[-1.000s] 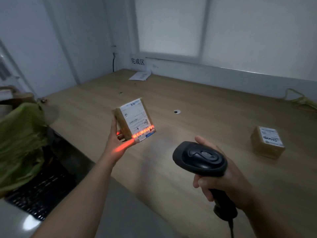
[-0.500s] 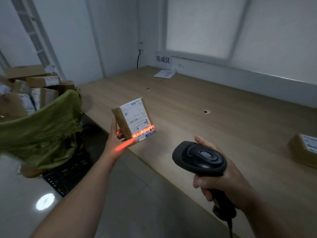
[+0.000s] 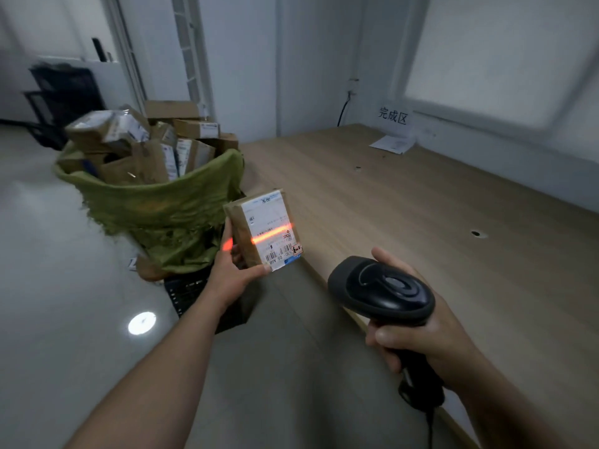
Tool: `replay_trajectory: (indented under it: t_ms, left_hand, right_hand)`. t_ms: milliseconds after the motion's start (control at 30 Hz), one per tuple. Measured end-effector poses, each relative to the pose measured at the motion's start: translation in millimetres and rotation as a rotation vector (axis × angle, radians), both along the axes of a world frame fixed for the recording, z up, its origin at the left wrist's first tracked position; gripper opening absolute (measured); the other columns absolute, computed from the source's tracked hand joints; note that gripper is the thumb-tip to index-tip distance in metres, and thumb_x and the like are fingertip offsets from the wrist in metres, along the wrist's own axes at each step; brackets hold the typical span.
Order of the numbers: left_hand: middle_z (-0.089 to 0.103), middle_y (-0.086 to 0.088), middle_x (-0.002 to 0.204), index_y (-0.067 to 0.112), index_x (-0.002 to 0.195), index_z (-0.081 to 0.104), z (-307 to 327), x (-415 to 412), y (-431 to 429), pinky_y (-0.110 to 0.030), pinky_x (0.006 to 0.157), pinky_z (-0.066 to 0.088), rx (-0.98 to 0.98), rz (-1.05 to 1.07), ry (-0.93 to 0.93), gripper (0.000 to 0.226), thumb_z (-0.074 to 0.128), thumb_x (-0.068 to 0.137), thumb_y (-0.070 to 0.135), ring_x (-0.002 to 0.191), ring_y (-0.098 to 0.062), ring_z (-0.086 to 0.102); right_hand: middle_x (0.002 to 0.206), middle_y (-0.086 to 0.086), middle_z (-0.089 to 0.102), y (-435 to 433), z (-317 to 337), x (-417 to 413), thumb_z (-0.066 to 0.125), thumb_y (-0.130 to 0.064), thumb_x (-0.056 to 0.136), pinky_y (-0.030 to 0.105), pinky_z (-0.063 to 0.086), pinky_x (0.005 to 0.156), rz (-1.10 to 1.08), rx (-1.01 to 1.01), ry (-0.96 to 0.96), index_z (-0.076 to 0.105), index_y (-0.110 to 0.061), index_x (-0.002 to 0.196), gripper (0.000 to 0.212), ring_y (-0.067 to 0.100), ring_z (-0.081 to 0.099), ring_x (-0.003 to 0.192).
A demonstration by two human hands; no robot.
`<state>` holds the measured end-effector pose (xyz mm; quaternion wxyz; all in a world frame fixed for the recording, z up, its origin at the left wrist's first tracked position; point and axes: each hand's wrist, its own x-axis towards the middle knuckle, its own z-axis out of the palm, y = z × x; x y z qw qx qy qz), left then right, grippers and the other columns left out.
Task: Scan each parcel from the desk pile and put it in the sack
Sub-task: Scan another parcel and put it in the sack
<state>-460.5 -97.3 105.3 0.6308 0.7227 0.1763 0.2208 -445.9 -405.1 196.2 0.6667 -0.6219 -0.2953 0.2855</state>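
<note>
My left hand [image 3: 231,273] grips a small brown parcel [image 3: 259,230] from below, its white label facing me. A red scan line crosses the label's middle and spills onto my fingertip. My right hand [image 3: 418,328] holds a black barcode scanner [image 3: 379,290] by its handle, aimed at the parcel from the lower right. The green sack [image 3: 155,202] stands on the floor just left of the parcel, heaped with several brown parcels [image 3: 139,140].
The wooden desk [image 3: 405,222] stretches right of the parcel, with a white paper [image 3: 392,144] and a sign at its far corner. A black crate [image 3: 191,293] sits on the floor under the sack. Dark crates [image 3: 61,98] stand at far left.
My view has swung left, bringing the full sack into sight and taking the parcel on the desk out of frame. The scan line has risen from the label's barcode to its middle.
</note>
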Motion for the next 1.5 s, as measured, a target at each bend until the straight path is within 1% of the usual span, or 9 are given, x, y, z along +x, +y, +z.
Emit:
replay_trajectory:
  t_ms: [100, 233, 633, 733, 833, 933, 1100, 1300, 1500]
  left_hand:
    - [0.053, -0.003, 0.136, 0.047, 0.151, 0.003, -4, -15, 19, -0.020, 0.090, 0.047, -0.001, 0.062, 0.043, 0.124, 0.084, 0.069, 0.001, 0.121, -0.015, 0.056]
    - [0.050, -0.003, 0.143, 0.058, 0.146, 0.003, -4, -33, 43, -0.041, 0.107, 0.042, 0.031, 0.128, 0.089, 0.127, 0.087, 0.057, 0.022, 0.127, -0.017, 0.052]
    - [0.049, -0.003, 0.141, 0.052, 0.149, 0.003, -14, -16, 105, -0.027, 0.093, 0.047, 0.039, 0.212, 0.122, 0.122, 0.084, 0.071, 0.004, 0.119, -0.012, 0.054]
    - [0.043, -0.005, 0.148, 0.059, 0.146, 0.001, -11, -6, 124, -0.038, 0.101, 0.046, 0.038, 0.217, 0.144, 0.125, 0.087, 0.069, 0.011, 0.129, -0.019, 0.047]
    - [0.045, -0.003, 0.146, 0.066, 0.141, 0.000, -5, 5, 144, -0.051, 0.107, 0.042, 0.083, 0.245, 0.184, 0.125, 0.089, 0.065, 0.021, 0.131, -0.021, 0.047]
    - [0.047, -0.002, 0.142, 0.057, 0.147, 0.001, -2, 15, 163, -0.047, 0.107, 0.043, 0.064, 0.261, 0.181, 0.124, 0.086, 0.069, 0.010, 0.127, -0.018, 0.050]
    - [0.047, -0.002, 0.144, 0.083, 0.123, 0.007, 5, 31, 194, -0.055, 0.097, 0.049, 0.063, 0.317, 0.177, 0.121, 0.089, 0.051, 0.030, 0.125, -0.020, 0.054]
    - [0.047, -0.005, 0.145, 0.058, 0.146, 0.002, 13, 41, 224, -0.050, 0.103, 0.045, 0.071, 0.302, 0.135, 0.127, 0.088, 0.063, 0.015, 0.130, -0.023, 0.049]
    - [0.036, -0.009, 0.154, 0.060, 0.144, 0.000, 14, 47, 254, -0.056, 0.107, 0.039, 0.083, 0.344, 0.117, 0.126, 0.087, 0.066, 0.012, 0.137, -0.025, 0.040]
  right_hand:
    - [0.074, 0.017, 0.069, 20, 0, 2, 0.096, -0.038, 0.043, 0.027, 0.047, 0.040, 0.062, 0.011, 0.022, 0.035, -0.037, 0.140, 0.115, 0.020, 0.055, 0.041]
    - [0.075, 0.019, 0.069, 46, -4, 6, 0.097, -0.036, 0.042, 0.027, 0.046, 0.039, 0.124, 0.015, 0.044, 0.037, -0.038, 0.140, 0.115, 0.021, 0.055, 0.040]
    - [0.081, 0.021, 0.070, 122, -22, 55, 0.096, -0.037, 0.046, 0.027, 0.046, 0.041, 0.223, 0.065, 0.077, 0.035, -0.041, 0.142, 0.113, 0.022, 0.055, 0.041]
    - [0.090, 0.028, 0.068, 144, -26, 69, 0.095, -0.037, 0.047, 0.027, 0.046, 0.042, 0.229, 0.089, 0.093, 0.033, -0.043, 0.143, 0.114, 0.023, 0.054, 0.042]
    - [0.080, 0.030, 0.066, 169, -25, 86, 0.093, -0.025, 0.051, 0.027, 0.046, 0.042, 0.242, 0.085, 0.082, 0.036, -0.042, 0.142, 0.109, 0.024, 0.053, 0.042]
    - [0.070, 0.027, 0.062, 192, -26, 102, 0.081, -0.012, 0.057, 0.026, 0.045, 0.041, 0.260, 0.092, 0.056, 0.036, -0.040, 0.143, 0.100, 0.025, 0.051, 0.040]
    - [0.065, 0.023, 0.060, 226, -29, 126, 0.079, -0.010, 0.059, 0.031, 0.043, 0.043, 0.303, 0.087, 0.056, 0.033, -0.041, 0.144, 0.101, 0.025, 0.050, 0.040]
    - [0.064, 0.016, 0.062, 253, -38, 143, 0.073, 0.002, 0.065, 0.035, 0.041, 0.044, 0.331, 0.042, 0.016, 0.031, -0.039, 0.145, 0.099, 0.025, 0.050, 0.041]
    - [0.063, 0.016, 0.063, 279, -35, 148, 0.069, 0.006, 0.065, 0.032, 0.042, 0.042, 0.342, 0.012, 0.021, 0.031, -0.036, 0.145, 0.098, 0.025, 0.051, 0.041]
